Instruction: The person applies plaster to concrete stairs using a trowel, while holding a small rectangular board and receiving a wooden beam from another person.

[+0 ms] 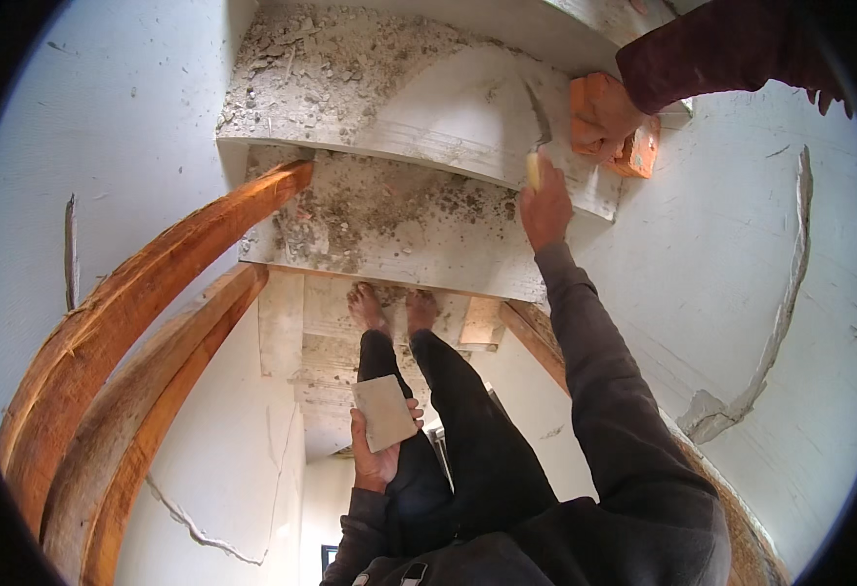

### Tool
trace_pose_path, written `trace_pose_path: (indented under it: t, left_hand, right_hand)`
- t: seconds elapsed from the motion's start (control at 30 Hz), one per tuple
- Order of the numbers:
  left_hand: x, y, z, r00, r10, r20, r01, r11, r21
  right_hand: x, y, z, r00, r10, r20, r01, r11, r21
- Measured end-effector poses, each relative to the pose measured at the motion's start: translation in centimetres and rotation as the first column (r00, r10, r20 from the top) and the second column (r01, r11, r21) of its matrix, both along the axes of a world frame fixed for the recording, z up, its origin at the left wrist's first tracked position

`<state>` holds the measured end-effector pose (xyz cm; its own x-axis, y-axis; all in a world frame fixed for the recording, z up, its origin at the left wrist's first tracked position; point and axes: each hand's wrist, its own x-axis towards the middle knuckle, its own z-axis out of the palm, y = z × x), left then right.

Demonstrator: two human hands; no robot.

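My left hand (372,467) grips a flat, grey-beige rectangular tile (383,412) in front of my thighs. The fingers wrap its right edge, with the thumb on the left. Stretched out ahead over the stair treads, my right hand (546,210) is closed round the pale yellow handle of a trowel (541,119). Its narrow metal blade shows nearly edge-on and points away, above a pale smooth patch on the upper tread (453,98). Just right of the blade, another person's hand (608,109) rests on an orange brick (640,151) against the wall.
Grit and rubble lie on the upper tread and the step below (399,210). Curved wooden beams (145,254) rise along the left. White walls flank both sides; the right one has a long plaster-filled crack (775,332). My bare feet (420,311) stand on a lower step.
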<state>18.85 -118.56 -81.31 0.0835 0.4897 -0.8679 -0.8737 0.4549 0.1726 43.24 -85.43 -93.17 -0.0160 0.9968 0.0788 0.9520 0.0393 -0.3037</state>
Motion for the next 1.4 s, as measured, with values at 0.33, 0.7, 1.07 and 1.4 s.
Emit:
trace_pose_path:
  t: [0.33,0.7,1.07,1.4]
  left_hand:
    - [-0.4,-0.1,-0.2,1.000,-0.006,0.007,0.006,1.000,0.010]
    - [-0.9,0.0,0.0,0.999,0.036,0.019,-0.035,0.999,-0.013]
    - [-1.1,0.0,0.0,1.000,0.018,0.013,-0.018,1.000,0.000]
    - [-0.9,-0.6,-0.4,0.994,0.095,0.060,-0.096,0.995,0.020]
  right_hand:
    - [-1.5,4.0,-0.3,0.947,-0.222,0.233,0.238,0.971,-0.039]
    - [-0.4,4.6,-0.1,0.993,-0.030,0.115,0.027,0.999,0.023]
    - [-1.4,5.1,0.9,0.979,0.167,0.114,-0.163,0.986,-0.045]
    - [0.9,6.3,-0.5,0.991,0.058,0.122,-0.056,0.998,-0.016]
